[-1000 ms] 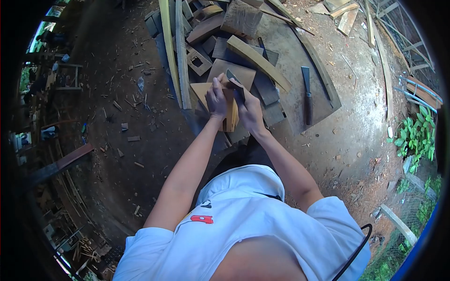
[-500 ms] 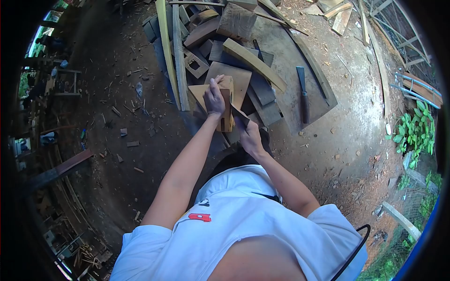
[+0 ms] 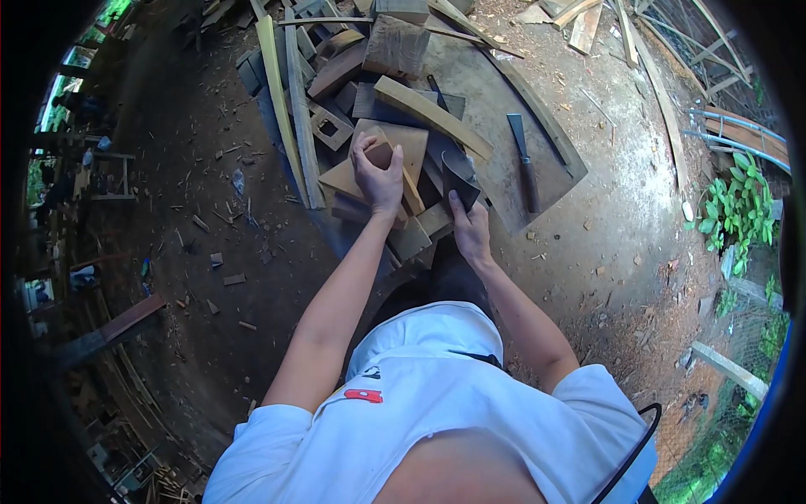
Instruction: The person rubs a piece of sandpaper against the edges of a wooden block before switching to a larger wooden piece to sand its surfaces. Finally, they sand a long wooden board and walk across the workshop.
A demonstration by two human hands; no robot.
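My left hand (image 3: 382, 186) is wrapped round a small brown block (image 3: 379, 156), its square face showing between thumb and fingers. In my right hand (image 3: 473, 233) is a dark, thin, curled sheet of sandpaper (image 3: 460, 181), pinched under the thumb and apart from the block. A light wooden piece (image 3: 412, 195) lies just right of my left hand, partly hidden by it. Beneath both is a pale board (image 3: 407, 140) on the wood pile. To the right of the sandpaper, a chisel (image 3: 527, 172) with a dark handle rests on the work surface.
Wood offcuts crowd the work surface (image 3: 537, 189), including a curved pale piece (image 3: 432, 116), a thick block (image 3: 396, 46) and a piece with a square hole (image 3: 331, 128). Long strips (image 3: 281, 109) run along its left side. Wood scraps litter the ground; a leafy plant (image 3: 739, 202) grows at right.
My right hand has moved right, taking the sandpaper away from the wood by my left hand. My left hand has turned, now gripping the brown block. The view has shifted slightly.
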